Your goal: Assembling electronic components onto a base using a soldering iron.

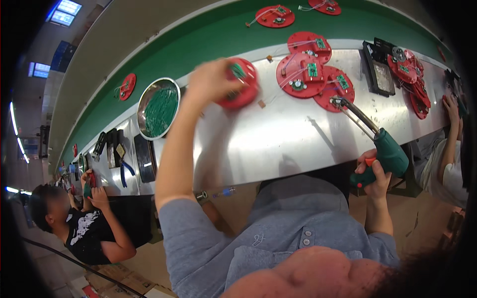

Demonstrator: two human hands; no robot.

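Left hand (211,82) is raised over the bench (278,139) and closed on a red disc (241,84), which it holds near the belt (208,39), clear of the bench top. The disc carries a small green board; both are motion-blurred, so detail on the disc face cannot be read.

Right hand (375,174) is clamped on the grip of a green soldering gun (382,146). Its metal tip rests at or just above the nearest disc of the disc stack (313,74); contact cannot be confirmed.

Judgement: the step in hand appears to be handling one disc between bench and belt while the gun waits at the stack. Whether the disc is being lifted off or set down cannot be told. Any next move calls for the disc to be steadied and the gun tip kept clear of loose wires.

A pan (159,107) of green boards sits left of the held disc; blue pliers (124,169) lie further left.

Hidden or unclear: the left fingers behind the disc, the right forearm below the bench edge, and a tray (380,74) partly under more discs. Co-workers at both sides are cut off by the frame rim.
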